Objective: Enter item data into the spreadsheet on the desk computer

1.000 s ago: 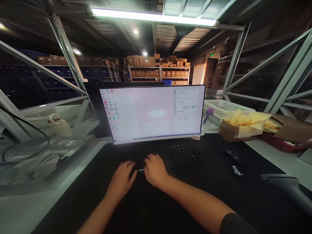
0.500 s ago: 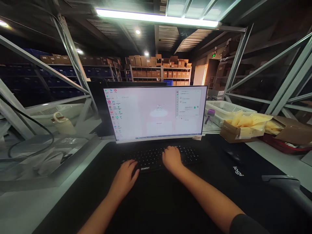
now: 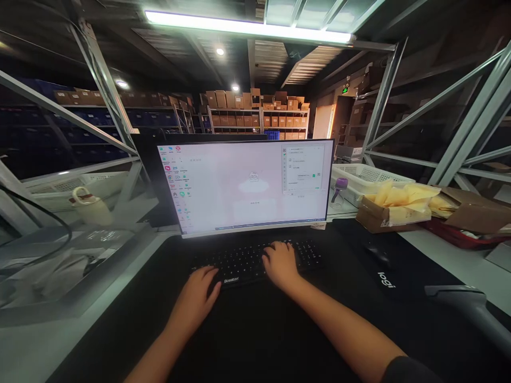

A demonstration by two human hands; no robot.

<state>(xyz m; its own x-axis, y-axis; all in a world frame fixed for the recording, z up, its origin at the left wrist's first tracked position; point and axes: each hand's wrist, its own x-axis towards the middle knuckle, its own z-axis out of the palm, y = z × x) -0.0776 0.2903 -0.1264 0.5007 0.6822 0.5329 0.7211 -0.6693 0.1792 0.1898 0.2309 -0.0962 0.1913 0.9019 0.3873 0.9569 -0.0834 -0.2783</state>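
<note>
A black keyboard (image 3: 243, 264) with white key marks lies on a large black desk mat (image 3: 255, 330). My left hand (image 3: 196, 293) rests at its left end, fingers apart on the keys and thumb stretched toward the front edge. On the right half of the keys lies my right hand (image 3: 281, 264), fingers spread and slightly bent. Neither hand holds anything. Behind the keyboard stands a lit monitor (image 3: 255, 186), showing desktop icons on the left and a small chat-like window at the upper right.
Right of the keyboard are a black mouse (image 3: 377, 254) and a grey handheld scanner (image 3: 459, 293). Beyond stand a cardboard box (image 3: 373, 215) with yellow envelopes and white baskets (image 3: 351, 186). A plastic-covered tray (image 3: 131, 250) sits left. Metal rack posts (image 3: 385, 96) flank the desk.
The view has shifted slightly, so the monitor and keyboard sit a little farther left. My right hand's fingers are more spread over the keys; my left hand stays at the keyboard's left end.
</note>
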